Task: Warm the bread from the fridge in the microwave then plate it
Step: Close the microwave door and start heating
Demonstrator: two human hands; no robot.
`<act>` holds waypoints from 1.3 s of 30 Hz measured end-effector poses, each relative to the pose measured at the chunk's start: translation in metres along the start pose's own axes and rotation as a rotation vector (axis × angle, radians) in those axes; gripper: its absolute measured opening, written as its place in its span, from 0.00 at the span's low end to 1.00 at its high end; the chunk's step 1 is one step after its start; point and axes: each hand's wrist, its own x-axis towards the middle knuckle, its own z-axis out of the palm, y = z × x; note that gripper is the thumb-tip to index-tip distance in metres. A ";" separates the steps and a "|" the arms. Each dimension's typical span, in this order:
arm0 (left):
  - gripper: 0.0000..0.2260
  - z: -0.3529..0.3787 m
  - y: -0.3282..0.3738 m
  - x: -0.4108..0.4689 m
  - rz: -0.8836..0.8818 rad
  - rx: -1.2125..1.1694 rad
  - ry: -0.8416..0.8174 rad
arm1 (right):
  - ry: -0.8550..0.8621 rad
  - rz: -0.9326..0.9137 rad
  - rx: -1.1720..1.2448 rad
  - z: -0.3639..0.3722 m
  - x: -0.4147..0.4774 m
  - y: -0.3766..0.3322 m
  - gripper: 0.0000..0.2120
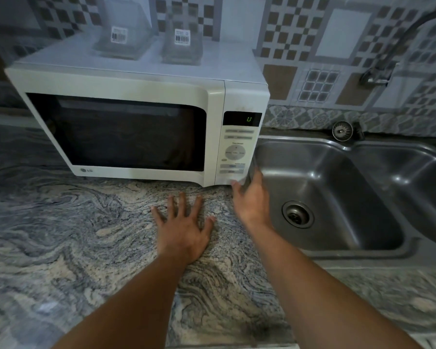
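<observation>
Though blurred, sets right hand (250, 199), grip loose and empty, at lower right corner of LG microwave (126, 84); lays left hand (184, 229) flat, grip spread, on bench (71, 238) before it.

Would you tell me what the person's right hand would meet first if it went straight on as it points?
Most likely the lower right front corner of the white microwave oven. The right hand is blurred there, so whether it already touches is unclear.
</observation>
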 end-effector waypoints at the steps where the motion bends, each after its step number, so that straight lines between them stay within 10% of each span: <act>1: 0.33 0.001 0.000 0.000 -0.003 -0.002 0.009 | 0.005 -0.015 0.022 -0.001 0.008 -0.004 0.27; 13: 0.33 0.004 -0.001 0.001 -0.013 0.000 0.030 | 0.066 -0.061 0.048 0.002 0.025 -0.006 0.12; 39: 0.33 -0.003 0.001 -0.002 -0.015 0.022 -0.018 | 0.038 0.026 -0.067 -0.004 0.016 -0.026 0.15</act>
